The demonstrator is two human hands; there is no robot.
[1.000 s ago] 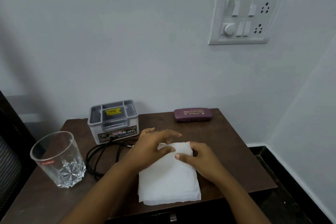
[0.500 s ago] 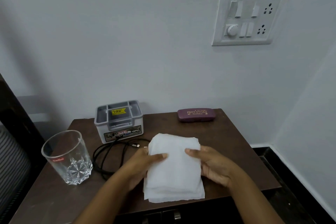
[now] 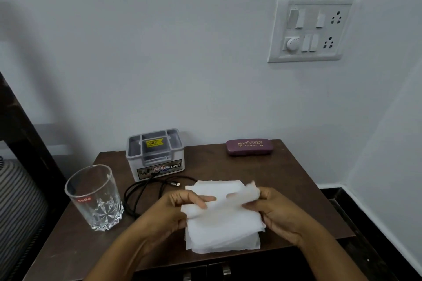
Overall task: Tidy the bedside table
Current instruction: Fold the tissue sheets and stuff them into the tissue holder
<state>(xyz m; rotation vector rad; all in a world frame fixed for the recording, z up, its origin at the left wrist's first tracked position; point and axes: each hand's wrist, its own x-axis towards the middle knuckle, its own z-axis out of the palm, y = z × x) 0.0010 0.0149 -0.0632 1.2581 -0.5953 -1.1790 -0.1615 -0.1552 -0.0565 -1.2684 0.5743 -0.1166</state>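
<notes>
While both hands work the white tissue stack [image 3: 225, 232], the left hand [image 3: 180, 210] pinches its left edge between thumb and curled fingers, and the right hand [image 3: 276, 212] grips a raised fold on its right. Folding looks to be the step in hand; next, that fold wants laying flat and pressing. The stack lies in front of the grey box [image 3: 155, 157]. Counted: one stack, one black cable [image 3: 141, 191] just before the box, one glass [image 3: 96, 198] front-left of it, one spectacle case [image 3: 249, 146] to its right.

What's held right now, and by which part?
The white tissues: left hand pinches the left edge, right hand pinches the upper right corner.
</notes>
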